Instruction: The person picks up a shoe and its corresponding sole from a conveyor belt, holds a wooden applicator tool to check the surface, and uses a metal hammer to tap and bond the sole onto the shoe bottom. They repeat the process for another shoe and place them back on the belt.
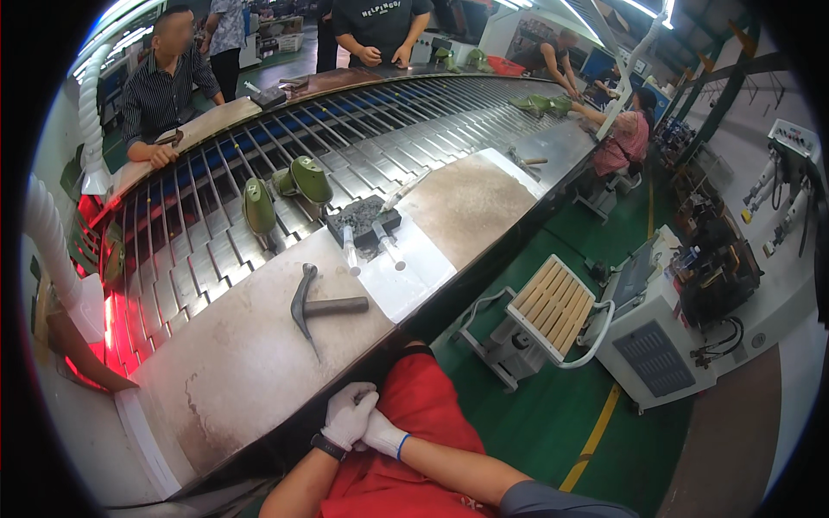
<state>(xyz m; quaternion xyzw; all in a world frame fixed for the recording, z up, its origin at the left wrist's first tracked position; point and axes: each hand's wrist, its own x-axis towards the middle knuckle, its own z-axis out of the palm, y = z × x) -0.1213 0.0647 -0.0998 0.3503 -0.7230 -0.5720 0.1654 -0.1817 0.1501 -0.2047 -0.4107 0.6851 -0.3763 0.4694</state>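
Both my hands wear white gloves and rest folded together over my red clothing, below the table's near edge. My left hand [347, 418], with a dark band at the wrist, lies closed with its fingers curled against the other hand. Tucked against it is my right hand [382, 434], its fingers mostly hidden. Nearest on the table lies a hammer [304, 304] with a long curved, pointed head and a wooden handle. Beyond it, a dark rough-topped block [367, 220] has two clear tubes [350, 245] at its front and a whitish brush-like tool [402, 192] leaning on it.
Green shoe uppers on lasts [305, 181] stand on a slatted metal conveyor [194, 237]. Another hammer [527, 160] lies farther right. A slatted stool [553, 304] and a machine [648, 324] stand right. Several people work around the conveyor; a co-worker [164, 86] sits far left.
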